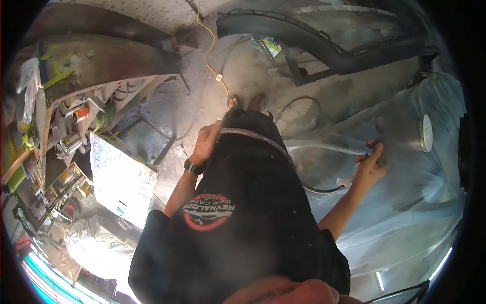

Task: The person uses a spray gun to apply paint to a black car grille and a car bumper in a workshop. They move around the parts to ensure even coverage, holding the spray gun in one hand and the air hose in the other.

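My right hand is out to the right, its fingers closed around the dark handle of a spray gun. A cup with a pale round end stands out from the gun, blurred in part. An air hose crosses in front of my dark shirt and continues as a black length towards the base of the gun's handle. Near my waist, my left hand is closed at the hose's left end; the fingertips are partly hidden. Close beyond the gun lies translucent plastic sheeting.
A long black bumper-like panel lies at the far right. A yellow cord runs over the floor towards my feet. On the left are a large curved panel, several cans and a bright pale board.
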Tool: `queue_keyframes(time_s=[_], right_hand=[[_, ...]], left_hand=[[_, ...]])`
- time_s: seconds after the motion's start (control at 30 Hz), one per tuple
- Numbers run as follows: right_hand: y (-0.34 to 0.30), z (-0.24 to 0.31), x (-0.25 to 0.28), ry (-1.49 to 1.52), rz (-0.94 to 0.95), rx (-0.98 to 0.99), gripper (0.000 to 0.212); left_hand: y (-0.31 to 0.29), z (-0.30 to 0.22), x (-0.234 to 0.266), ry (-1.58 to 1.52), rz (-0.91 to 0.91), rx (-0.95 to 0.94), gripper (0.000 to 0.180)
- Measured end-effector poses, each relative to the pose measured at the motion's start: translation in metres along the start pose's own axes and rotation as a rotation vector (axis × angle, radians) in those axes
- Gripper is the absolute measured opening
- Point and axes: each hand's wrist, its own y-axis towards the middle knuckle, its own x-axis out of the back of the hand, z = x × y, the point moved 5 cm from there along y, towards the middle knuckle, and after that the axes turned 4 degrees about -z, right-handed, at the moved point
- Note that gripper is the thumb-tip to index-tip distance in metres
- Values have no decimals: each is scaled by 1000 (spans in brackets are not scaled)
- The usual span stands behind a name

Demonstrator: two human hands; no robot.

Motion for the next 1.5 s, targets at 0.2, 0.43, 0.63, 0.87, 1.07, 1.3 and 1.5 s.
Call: queue_keyframes(time_s=[0.2,0.43,0.63,0.87,1.07,1.3,1.5], right_hand=[[-19,-3,-20,-8,-78,74,37],[-81,17,-49,-100,-164,105,34],[-179,35,-179,-264,132,469,37],[-261,6,-331,-290,659,588,58],[-235,20,-295,-134,304,488,32],[-140,4,-111,195,-259,-34,25],[-140,20,-84,28,-487,-150,33]], left_hand=[[24,40,50,25,-156,5,58],[69,112,111,66,-177,199,63],[91,114,187,-41,-173,181,52],[105,141,258,-84,-374,234,50],[127,130,275,-90,-190,220,49],[159,78,227,152,-5,114,56],[169,68,226,167,13,99,64]])
